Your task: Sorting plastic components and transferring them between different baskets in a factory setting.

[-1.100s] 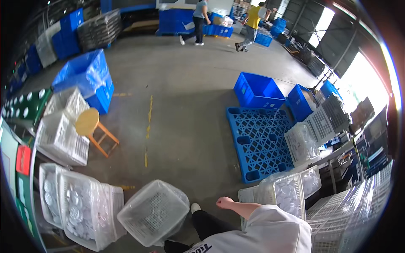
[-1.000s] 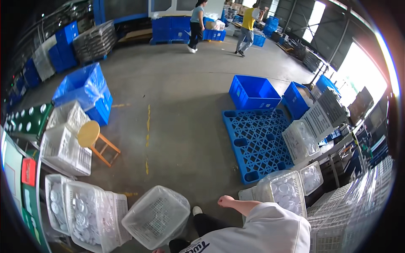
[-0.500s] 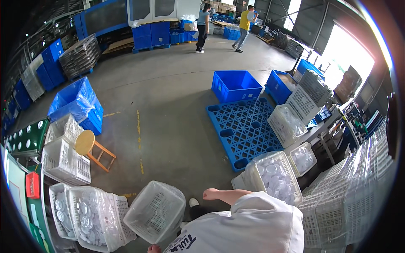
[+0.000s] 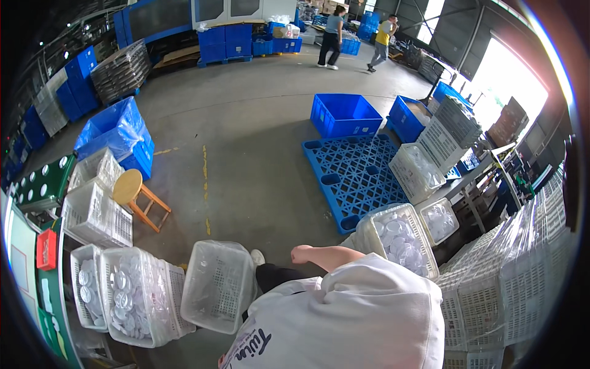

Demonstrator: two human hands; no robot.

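My right hand (image 4: 300,254) hangs in front of my body over the grey floor, fingers curled in, with nothing visible in it. Just a sliver of my left hand (image 4: 221,361) shows at the lower edge beside my white shirt; its fingers are hidden. Nearest to it is a white perforated plastic crate (image 4: 213,294) lined with clear film, standing at my left foot. Left of that crate, a lined white crate (image 4: 126,301) holds many clear round plastic pieces. On my right, another lined crate (image 4: 402,240) is filled with similar pieces.
A blue plastic pallet (image 4: 353,178) lies ahead right, with a blue bin (image 4: 346,117) at its far end. A wooden stool (image 4: 128,186) stands left, near a film-lined blue bin (image 4: 117,138). Film-wrapped crate stacks (image 4: 491,295) rise on my right. Two people walk far ahead.
My body has moved forward and my view has shifted. The lined crate now sits closer against my left side. My left hand is more hidden; the two people have moved right.
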